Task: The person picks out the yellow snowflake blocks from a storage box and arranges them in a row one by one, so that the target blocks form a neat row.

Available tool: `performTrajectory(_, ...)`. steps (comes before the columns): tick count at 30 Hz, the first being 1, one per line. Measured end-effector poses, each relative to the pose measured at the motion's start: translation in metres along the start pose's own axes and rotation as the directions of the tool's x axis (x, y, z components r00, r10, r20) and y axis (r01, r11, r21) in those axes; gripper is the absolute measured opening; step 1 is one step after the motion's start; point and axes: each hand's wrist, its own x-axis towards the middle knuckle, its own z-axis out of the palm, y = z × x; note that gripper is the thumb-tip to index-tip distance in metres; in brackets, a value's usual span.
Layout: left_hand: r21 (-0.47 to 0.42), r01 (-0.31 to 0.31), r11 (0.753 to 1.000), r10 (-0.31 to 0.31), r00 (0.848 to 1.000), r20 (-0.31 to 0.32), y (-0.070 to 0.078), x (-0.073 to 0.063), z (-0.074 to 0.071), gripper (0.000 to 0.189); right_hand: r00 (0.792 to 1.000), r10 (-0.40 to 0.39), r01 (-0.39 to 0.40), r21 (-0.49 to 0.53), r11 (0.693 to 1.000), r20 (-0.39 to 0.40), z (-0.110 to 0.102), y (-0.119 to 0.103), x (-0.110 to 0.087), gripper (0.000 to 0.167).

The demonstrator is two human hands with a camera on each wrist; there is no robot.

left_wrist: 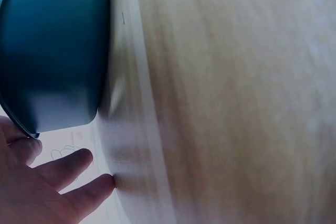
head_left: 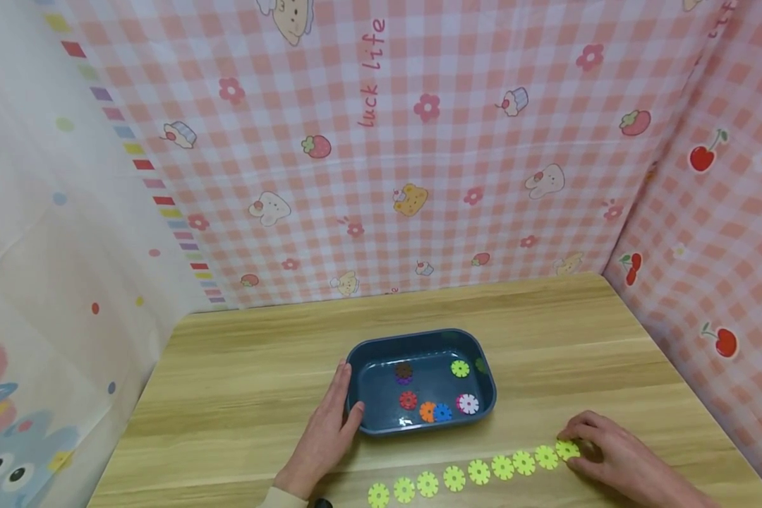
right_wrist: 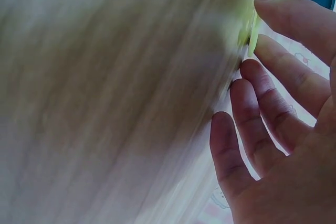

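Note:
A row of several yellow-green notched plastic discs (head_left: 479,471) lies flat along the table's front. At the row's right end, my right hand (head_left: 616,451) pinches the last disc (head_left: 568,450) between thumb and forefinger. That disc (right_wrist: 253,35) shows edge-on in the right wrist view, where the other fingers are spread along the tabletop. My left hand (head_left: 322,430) rests against the left side of a dark blue tray (head_left: 419,426), its fingers fairly straight. The left wrist view shows the tray's outer wall (left_wrist: 58,51) with fingertips at its rim.
Inside the tray lie a yellow-green disc (head_left: 460,368), a red disc (head_left: 408,401), an orange disc (head_left: 427,411), a blue disc (head_left: 442,412), a white disc (head_left: 468,403) and a brown disc (head_left: 403,370). Patterned cloth (head_left: 381,176) hangs behind and beside the wooden table (head_left: 241,395).

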Motion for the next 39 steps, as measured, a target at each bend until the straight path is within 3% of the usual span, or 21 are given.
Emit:
performTrajectory(14,-0.020,-0.004,1.000,0.004,1.000,-0.006,0.000,0.000,-0.001,0.070,0.994,0.086,-0.086,-0.011,0.996,0.066,-0.005,-0.004,0.002,0.023)
performTrajectory(18,-0.019,-0.007,1.000,0.007,1.000,-0.006,0.001,-0.001,-0.001,0.070,0.997,0.071,-0.071,-0.008,0.997,0.012,-0.006,-0.008,0.005,0.017)
performTrajectory(21,-0.020,-0.005,1.000,0.005,1.000,-0.004,0.001,-0.001,-0.001,0.070,0.996,0.033,-0.034,-0.019,0.999,-0.081,-0.006,-0.012,0.010,0.018)
performTrajectory(27,-0.022,0.005,1.000,-0.005,1.000,-0.003,0.002,-0.001,-0.001,0.070,0.962,-0.071,0.055,-0.068,0.996,-0.262,-0.008,-0.027,0.024,0.032)
performTrajectory(39,-0.016,0.008,1.000,-0.008,1.000,-0.001,0.002,0.000,-0.001,0.069,0.959,0.044,-0.057,-0.038,0.998,-0.279,-0.011,-0.071,0.056,0.021)
